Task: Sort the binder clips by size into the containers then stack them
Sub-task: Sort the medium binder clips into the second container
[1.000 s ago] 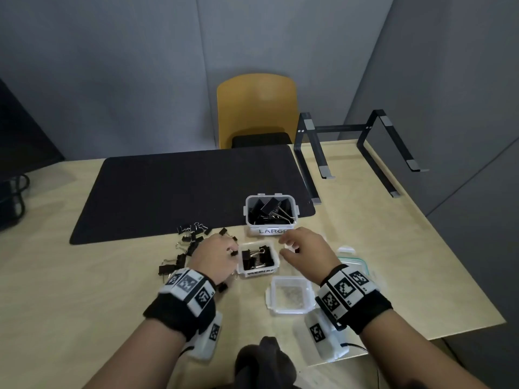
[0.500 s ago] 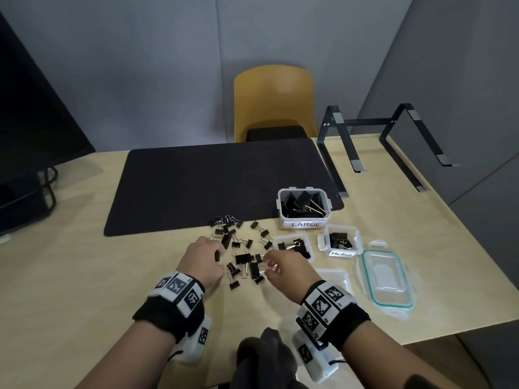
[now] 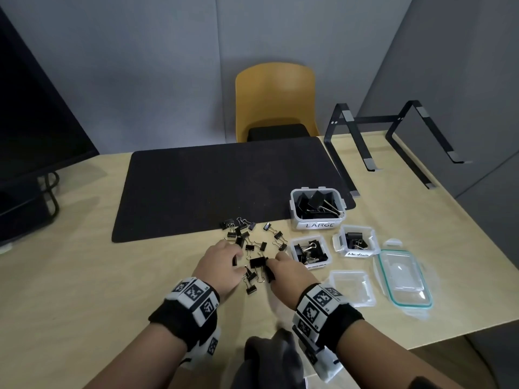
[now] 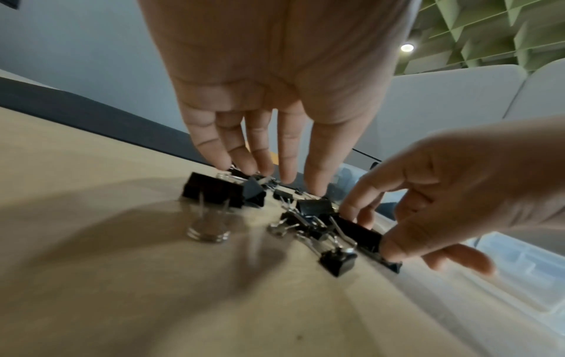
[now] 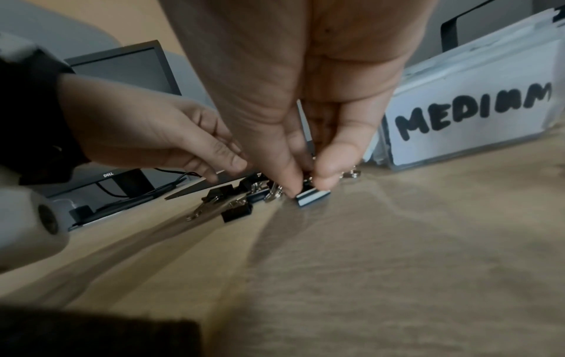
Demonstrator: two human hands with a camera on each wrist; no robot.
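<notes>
Several loose black binder clips (image 3: 247, 245) lie scattered on the wooden table in front of the mat. My right hand (image 3: 271, 266) pinches one black clip (image 5: 313, 196) between thumb and fingers at the pile's near right edge; the clip still rests on the table. My left hand (image 4: 269, 174) hovers over the pile with straight fingers pointing down, tips touching clips. Right of the pile stand the tub labelled LARGE (image 3: 295, 220) with big clips, and two small tubs labelled medium (image 3: 328, 258) (image 3: 372, 242) holding clips.
Two loose lids lie at the right, a clear one (image 3: 352, 287) and a teal-rimmed one (image 3: 403, 279). A black mat (image 3: 224, 186) covers the table's middle. A laptop stand (image 3: 393, 136) is at the back right and a monitor (image 3: 28, 122) at the left.
Both hands moved left from the medium tub to the loose pile. The right hand has closed thumb and fingers on a clip there.
</notes>
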